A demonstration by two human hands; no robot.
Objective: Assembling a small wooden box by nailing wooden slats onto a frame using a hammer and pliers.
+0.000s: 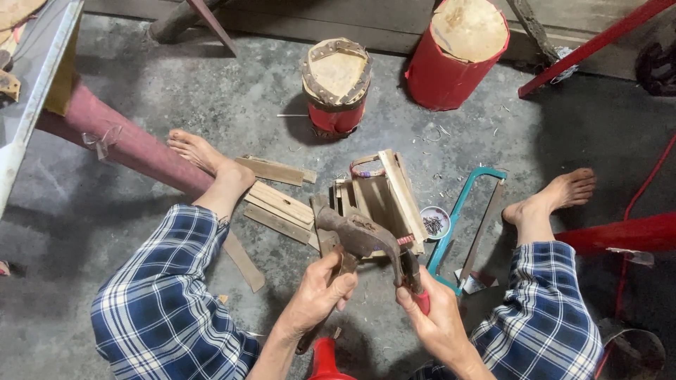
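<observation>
The left hand [320,292] grips a hammer [355,236] by its handle; the right hand [433,317] clenches red-handled pliers [412,271]. Both hover just in front of the small wooden crate [384,204]. Judging by this, 1 nail is being set; next calls for steady aim.

The floor [211,105] is rough grey concrete, stained and strewn with wood shavings and chips. Along the top edge runs a dark wooden sill [366,21]. Two log stumps wrapped in red stand near it, a smaller stump [336,84] and a larger stump [458,53]. A red metal bar [598,42] slants at upper right. A pale counter [35,77] edges in at upper left. The light is soft and even.
</observation>
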